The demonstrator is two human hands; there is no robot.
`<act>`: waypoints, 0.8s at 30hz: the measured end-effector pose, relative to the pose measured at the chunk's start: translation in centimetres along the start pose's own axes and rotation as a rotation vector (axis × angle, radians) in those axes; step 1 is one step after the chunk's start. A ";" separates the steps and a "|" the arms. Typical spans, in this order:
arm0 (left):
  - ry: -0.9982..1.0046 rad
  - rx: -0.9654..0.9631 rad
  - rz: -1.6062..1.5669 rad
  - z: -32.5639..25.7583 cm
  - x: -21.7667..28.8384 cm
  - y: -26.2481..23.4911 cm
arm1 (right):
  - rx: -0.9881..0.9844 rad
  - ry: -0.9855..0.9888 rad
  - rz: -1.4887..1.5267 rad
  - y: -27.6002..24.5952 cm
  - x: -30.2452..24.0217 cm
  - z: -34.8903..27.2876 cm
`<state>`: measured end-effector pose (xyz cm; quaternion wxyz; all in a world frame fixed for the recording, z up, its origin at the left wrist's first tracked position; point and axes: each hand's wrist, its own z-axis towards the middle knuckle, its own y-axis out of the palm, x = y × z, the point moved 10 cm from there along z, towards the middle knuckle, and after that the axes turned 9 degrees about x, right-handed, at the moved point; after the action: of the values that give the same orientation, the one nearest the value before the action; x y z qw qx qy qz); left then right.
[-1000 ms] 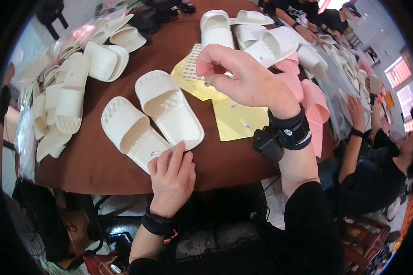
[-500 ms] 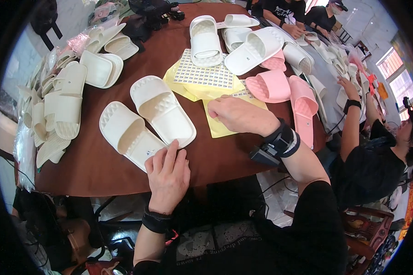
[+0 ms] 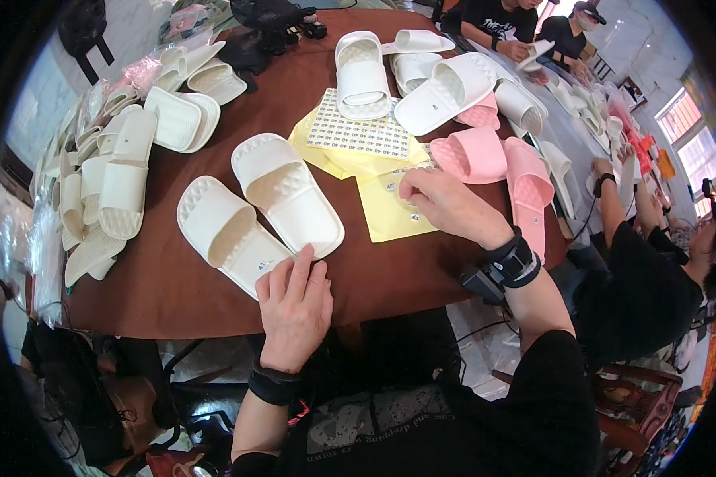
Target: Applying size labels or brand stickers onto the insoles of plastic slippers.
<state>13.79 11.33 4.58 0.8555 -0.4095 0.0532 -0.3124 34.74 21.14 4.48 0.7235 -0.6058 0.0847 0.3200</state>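
Two white slippers lie side by side before me, a left one (image 3: 254, 258) with a small round sticker (image 3: 263, 265) on its heel and a right one (image 3: 314, 215). My left hand (image 3: 294, 302) rests with outstretched fingers on their near heel ends, holding nothing. Over a yellow sticker backing sheet (image 3: 382, 222), my right hand (image 3: 457, 208) has its fingers curled and pressed together. Whatever sits between those fingertips is hidden. A few small stickers show on the sheet near them. Another sticker sheet (image 3: 358, 133) with rows of small labels lies just behind.
Pink slippers (image 3: 473, 155) lie right of the sheets; white slippers (image 3: 445, 91) stand behind. A pile of white slippers (image 3: 123, 175) covers the table's left side. A co-worker's arm (image 3: 612, 207) reaches over the grey table at right; people sit at the far end.
My right hand has shifted right across the yellow sheet, uncovering small stickers there. My left hand stays on the slippers. A person at the far table now holds up a slipper.
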 end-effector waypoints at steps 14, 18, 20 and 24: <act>-0.025 -0.055 -0.023 1.3 0.4 -0.3 | 0.055 -0.109 0.118 1.9 -1.7 1.3; -0.006 -0.083 -0.126 3.6 2.4 -0.5 | 0.091 -0.139 0.157 2.2 -1.6 1.1; 0.042 -0.104 -0.186 4.6 3.6 0.3 | 0.093 -0.121 0.190 2.0 -1.4 1.0; 0.085 -0.176 -0.220 6.0 4.7 2.9 | 0.076 -0.093 0.231 1.9 -1.2 0.8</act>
<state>21.02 13.96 7.20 0.7741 -0.4726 0.0712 -0.4152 32.52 21.57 3.74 0.7075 -0.5485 0.1321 0.4255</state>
